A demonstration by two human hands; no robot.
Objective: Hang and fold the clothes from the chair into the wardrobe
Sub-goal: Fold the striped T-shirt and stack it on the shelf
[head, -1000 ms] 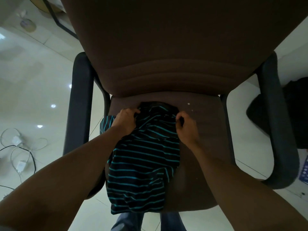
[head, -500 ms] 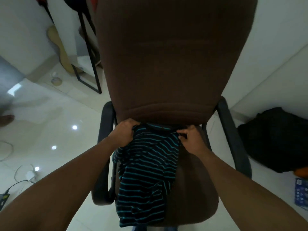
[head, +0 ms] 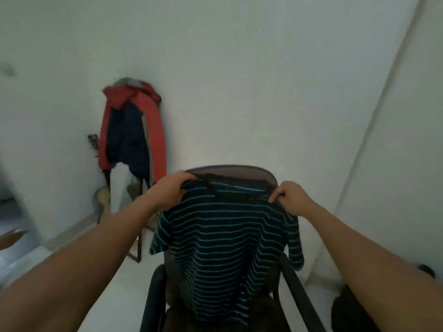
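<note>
Shirt (head: 223, 236), dark with teal horizontal stripes, is held up by its shoulders in front of the backrest of the chair (head: 239, 170), with the collar level with the backrest's top edge. The body of the shirt hangs straight down over the backrest front, between the left armrest (head: 152, 300) and the right armrest (head: 299, 293). Whether the hem touches the seat cannot be determined. The short sleeves droop at either side.

Left hand (head: 171, 190) grips the shirt's left shoulder, fingers curled over the fabric near the backrest's upper left corner. Right hand (head: 291, 196) pinches the right shoulder between thumb and fingers near the upper right corner.

Beyond the chair's left side, a red jacket (head: 153, 125) hangs with dark garments (head: 127, 140) against the white wall (head: 239, 92). A dark bag (head: 347, 315) lies on the floor (head: 119, 295) beside the right armrest
</note>
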